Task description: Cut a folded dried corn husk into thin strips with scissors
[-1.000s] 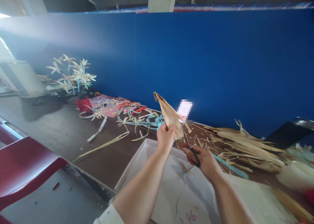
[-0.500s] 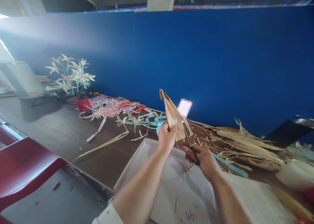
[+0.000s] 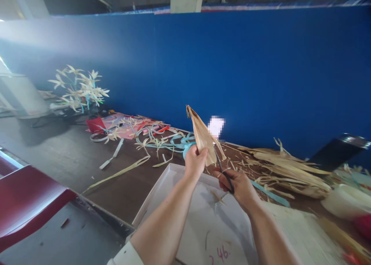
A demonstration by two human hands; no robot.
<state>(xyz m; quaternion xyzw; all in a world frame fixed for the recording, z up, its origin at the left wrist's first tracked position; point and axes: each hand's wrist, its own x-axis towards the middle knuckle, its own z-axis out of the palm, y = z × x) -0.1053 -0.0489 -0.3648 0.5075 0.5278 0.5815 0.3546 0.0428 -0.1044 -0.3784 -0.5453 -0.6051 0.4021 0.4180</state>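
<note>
My left hand [image 3: 195,162] pinches a dry, tan husk leaf [image 3: 204,139] near its lower end, and the leaf's pointed tip stands up and leans left. Black scissors [image 3: 228,180] are in my right hand [image 3: 237,185], fingers wrapped round the handles. Their blades reach up to the lower right edge of the leaf, where a narrow strip hangs off to the side. Both hands are over the far edge of a white shallow box [image 3: 153,189] with small scraps and pink writing inside.
Husk leaves [image 3: 286,170] and a dark cylinder [image 3: 336,153] lie at right, near a white roll [image 3: 346,201]. Husk flowers [image 3: 84,89], pink paper [image 3: 127,129] and blue ribbon [image 3: 181,141] are at left and middle. A red chair [image 3: 31,203] stands front left.
The view has shifted slightly, so most things sit a little further left. Both hands keep their holds, and the leaf and scissors have barely moved relative to each other.
</note>
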